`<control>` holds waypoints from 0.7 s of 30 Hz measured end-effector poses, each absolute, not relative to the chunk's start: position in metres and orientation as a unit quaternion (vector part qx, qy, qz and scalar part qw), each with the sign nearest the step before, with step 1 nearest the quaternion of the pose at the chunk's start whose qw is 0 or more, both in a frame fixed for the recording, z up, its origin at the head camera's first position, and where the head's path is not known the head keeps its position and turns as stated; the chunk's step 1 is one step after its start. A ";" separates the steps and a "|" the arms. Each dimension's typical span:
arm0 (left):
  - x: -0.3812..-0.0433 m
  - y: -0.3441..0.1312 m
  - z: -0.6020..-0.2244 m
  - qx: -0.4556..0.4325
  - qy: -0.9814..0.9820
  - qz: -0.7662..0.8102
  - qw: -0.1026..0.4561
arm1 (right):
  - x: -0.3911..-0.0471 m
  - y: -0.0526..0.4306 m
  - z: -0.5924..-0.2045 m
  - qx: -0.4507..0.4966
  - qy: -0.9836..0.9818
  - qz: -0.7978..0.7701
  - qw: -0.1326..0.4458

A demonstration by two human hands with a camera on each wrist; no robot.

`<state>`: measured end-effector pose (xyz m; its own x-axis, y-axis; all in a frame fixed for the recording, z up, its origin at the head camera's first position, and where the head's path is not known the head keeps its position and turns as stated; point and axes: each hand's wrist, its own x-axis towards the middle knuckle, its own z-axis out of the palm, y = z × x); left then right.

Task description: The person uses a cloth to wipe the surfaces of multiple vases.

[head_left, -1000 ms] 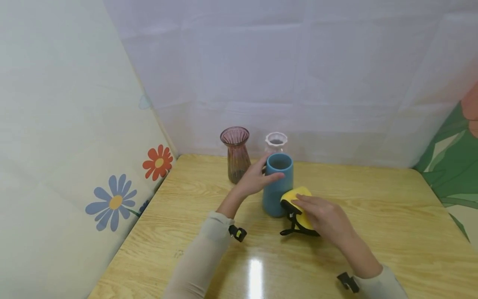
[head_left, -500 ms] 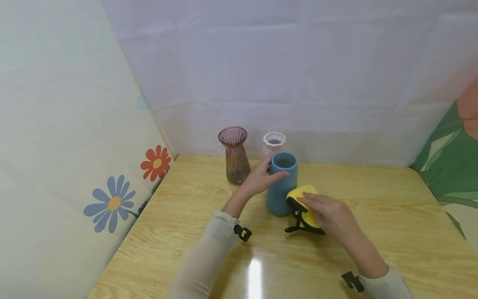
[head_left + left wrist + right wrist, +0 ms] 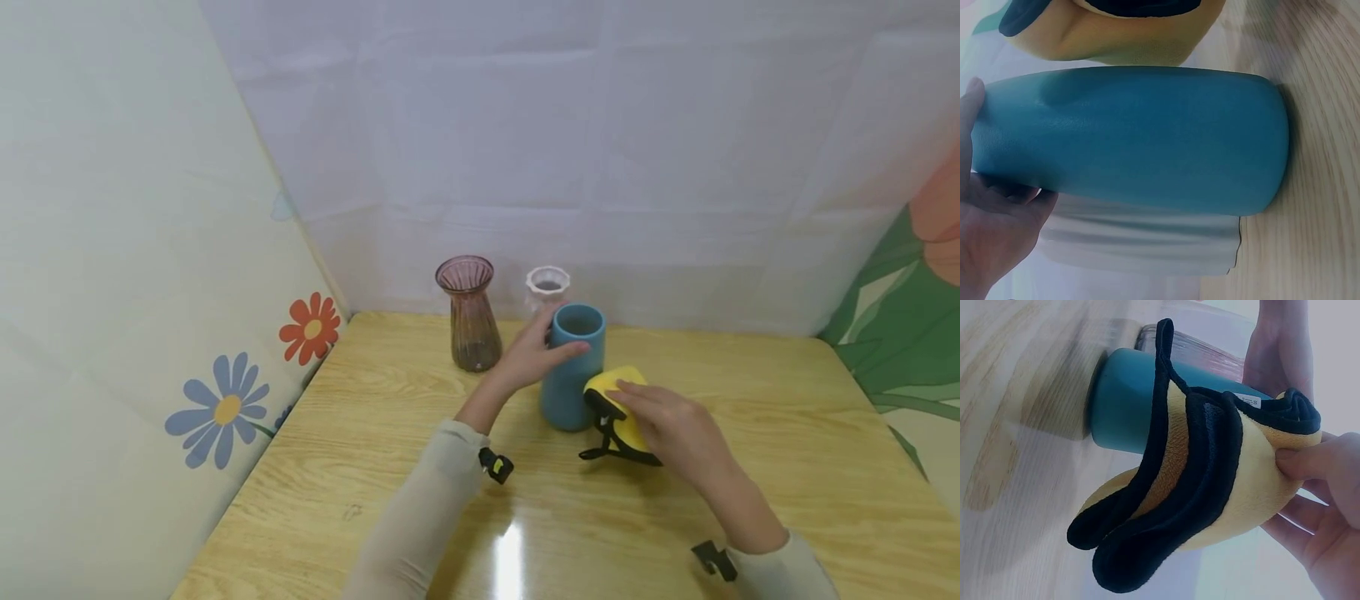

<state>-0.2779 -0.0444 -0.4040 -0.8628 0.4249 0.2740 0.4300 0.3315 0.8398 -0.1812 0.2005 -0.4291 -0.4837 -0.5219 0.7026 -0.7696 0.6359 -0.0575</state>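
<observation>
A tall blue vase [image 3: 568, 396] stands upright on the wooden table. My left hand [image 3: 528, 354] grips it near the top, thumb across the front just under the rim. In the left wrist view the smooth side of the blue vase [image 3: 1135, 144] fills the middle. My right hand [image 3: 678, 429] holds a folded yellow cloth [image 3: 621, 380] with black edging against the vase's lower right side. The right wrist view shows the thumb pinching the cloth [image 3: 1241, 481], whose loose folds and black loop hang in front of the vase.
A purple ribbed glass vase [image 3: 472, 333] stands behind and to the left. Behind the blue vase is a pale vase with a scalloped rim [image 3: 547, 282], partly hidden. A white cloth backdrop [image 3: 480, 150] rises at the table's [image 3: 360, 467] rear edge.
The blue vase has shifted a little to the right, with both hands and the cloth moving along. Both holds stay the same. The other vases appear slightly further left as the view shifts.
</observation>
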 end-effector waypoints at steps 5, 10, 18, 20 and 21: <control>-0.282 -0.038 -0.406 -0.265 -0.814 -0.517 0.012 | -0.182 0.204 -0.427 0.380 -0.842 0.182 0.338; -0.285 -0.032 -0.409 -0.259 -0.812 -0.522 0.015 | -0.183 0.207 -0.425 0.379 -0.841 0.185 0.339; -0.289 -0.023 -0.410 -0.252 -0.808 -0.532 0.016 | -0.186 0.213 -0.423 0.368 -0.846 0.179 0.343; -0.290 -0.021 -0.410 -0.255 -0.805 -0.535 0.016 | -0.187 0.215 -0.423 0.367 -0.846 0.176 0.344; -0.291 -0.020 -0.410 -0.256 -0.804 -0.537 0.016 | -0.187 0.216 -0.422 0.365 -0.847 0.174 0.346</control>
<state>-0.2907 -0.0195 -0.4097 -0.8687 0.3939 0.3005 0.4286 0.2931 0.8546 -0.1874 0.2160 -0.4222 -0.4941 -0.4979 0.7127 -0.7392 0.6722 -0.0429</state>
